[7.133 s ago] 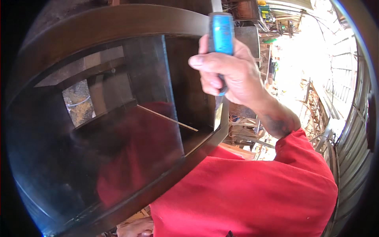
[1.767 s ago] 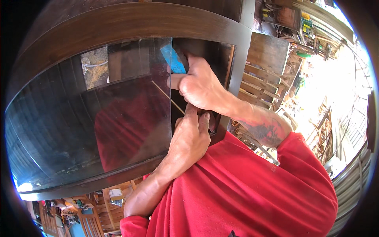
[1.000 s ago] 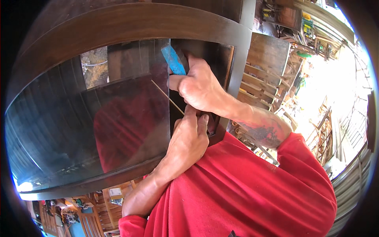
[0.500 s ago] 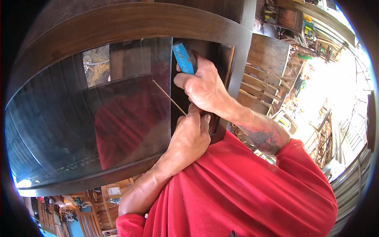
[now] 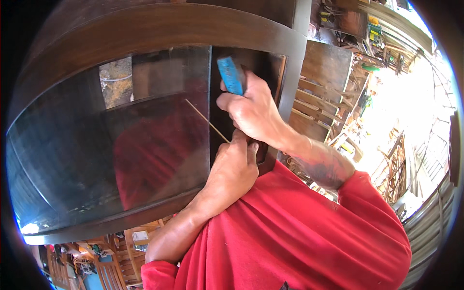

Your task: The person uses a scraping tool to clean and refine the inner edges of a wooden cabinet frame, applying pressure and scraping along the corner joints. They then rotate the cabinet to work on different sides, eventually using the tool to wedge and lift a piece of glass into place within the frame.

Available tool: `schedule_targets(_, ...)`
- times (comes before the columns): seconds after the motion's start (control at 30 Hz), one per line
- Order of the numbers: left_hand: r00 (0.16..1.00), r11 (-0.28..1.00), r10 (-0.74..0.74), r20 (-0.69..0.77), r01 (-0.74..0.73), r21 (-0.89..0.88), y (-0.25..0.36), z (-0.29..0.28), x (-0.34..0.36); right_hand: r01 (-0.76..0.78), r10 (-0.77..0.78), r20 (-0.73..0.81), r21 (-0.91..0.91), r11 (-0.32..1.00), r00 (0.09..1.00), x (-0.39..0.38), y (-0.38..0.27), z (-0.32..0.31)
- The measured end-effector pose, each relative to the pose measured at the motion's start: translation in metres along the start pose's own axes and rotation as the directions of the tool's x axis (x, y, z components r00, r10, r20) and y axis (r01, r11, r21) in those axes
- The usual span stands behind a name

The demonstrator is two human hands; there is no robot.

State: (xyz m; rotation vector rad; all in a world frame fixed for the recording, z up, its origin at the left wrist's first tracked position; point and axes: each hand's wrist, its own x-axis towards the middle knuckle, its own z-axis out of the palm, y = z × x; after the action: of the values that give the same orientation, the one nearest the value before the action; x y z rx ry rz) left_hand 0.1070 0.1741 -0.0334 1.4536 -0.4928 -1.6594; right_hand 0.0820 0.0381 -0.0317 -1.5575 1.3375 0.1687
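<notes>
A blue, scuffed, block-shaped tool [image 5: 230, 76] is gripped in my right hand [image 5: 249, 104], above the dark gap at the right end of a brown wooden frame [image 5: 159, 24]; its exact kind I cannot make out. Just below, my left hand [image 5: 234, 162] is closed by the frame's near right corner, and a thin wooden stick [image 5: 205, 118] runs from its fingertips up and left over the glass. The dark glass pane [image 5: 159, 140] fills most of the frame and reflects my red shirt. What the left fingertips press against is hidden.
To the right of the frame stand a wooden panel [image 5: 328, 63] with slats and piles of wood offcuts [image 5: 394, 169] in bright light. Slatted wooden pieces [image 5: 108, 270] and clutter lie below the frame at the lower left.
My right hand has shifted slightly right and toward me with the blue tool, which has moved off the glass edge. The left hand and the stick have hardly moved.
</notes>
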Motion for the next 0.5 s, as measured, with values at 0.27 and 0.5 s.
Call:
schedule_targets(0.27, 0.999, 0.98, -0.04, -0.031, 0.033, -0.194, 0.007, -0.007, -0.002, -0.009, 0.006, 0.181, 0.015, 1.0, 0.983, 0.014, -0.016, 0.007)
schedule_targets(0.5, 0.99, 0.981, 0.067, -0.128, -0.089, -0.171, -0.002, -0.002, -0.003, -0.017, 0.021, 0.194, -0.023, 1.0, 0.981, 0.012, -0.024, 0.008)
